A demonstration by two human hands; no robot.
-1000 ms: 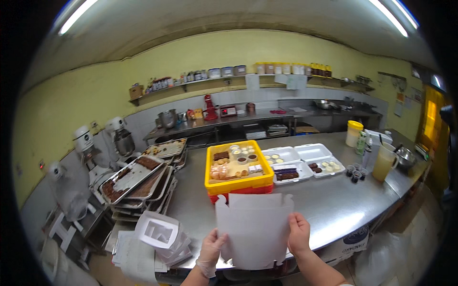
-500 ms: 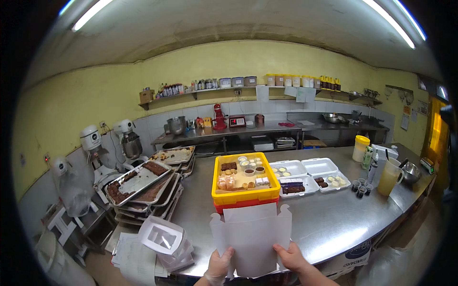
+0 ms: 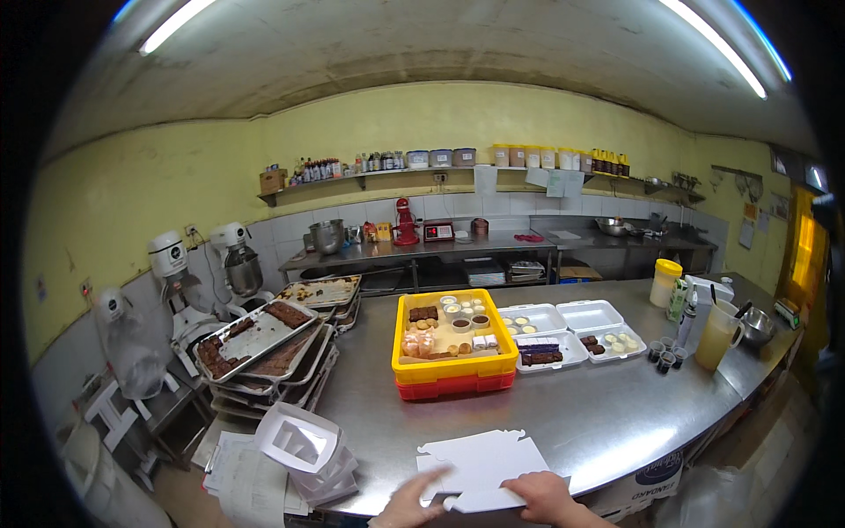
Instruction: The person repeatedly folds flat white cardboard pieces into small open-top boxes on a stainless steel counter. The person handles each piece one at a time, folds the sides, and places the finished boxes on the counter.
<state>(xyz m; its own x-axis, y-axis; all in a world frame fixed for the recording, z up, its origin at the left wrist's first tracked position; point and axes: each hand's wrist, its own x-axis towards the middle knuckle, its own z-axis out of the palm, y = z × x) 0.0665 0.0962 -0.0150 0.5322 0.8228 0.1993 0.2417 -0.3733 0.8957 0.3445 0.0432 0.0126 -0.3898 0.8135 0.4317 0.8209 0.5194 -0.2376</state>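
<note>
A flat white cardboard box blank [image 3: 488,462] with notched flaps lies low over the near edge of the steel table [image 3: 607,405]. My right hand [image 3: 544,498] grips its near right edge, fingers curled. At the blank's near left corner is my left hand [image 3: 410,500], somewhat blurred, its fingers stretched out and holding nothing. Beyond the blank stands a yellow crate [image 3: 458,365] on a red crate [image 3: 458,385]; brownies, small cups and other baked pieces sit inside. To the left is a leaning stack of white boxes with clear windows [image 3: 302,440].
Stacked trays of brownies [image 3: 255,334] overhang the table's left side. Two open white foam containers [image 3: 607,334] hold sweets right of the crates. Small dark-filled cups [image 3: 666,356], a pitcher [image 3: 717,339] and a yellow-lidded tub [image 3: 665,282] stand farther right. Papers [image 3: 251,480] lie lower left.
The blank has gone from raised upright before the crates to lying lower and flatter. My left hand has come off its edge; my right hand still grips it.
</note>
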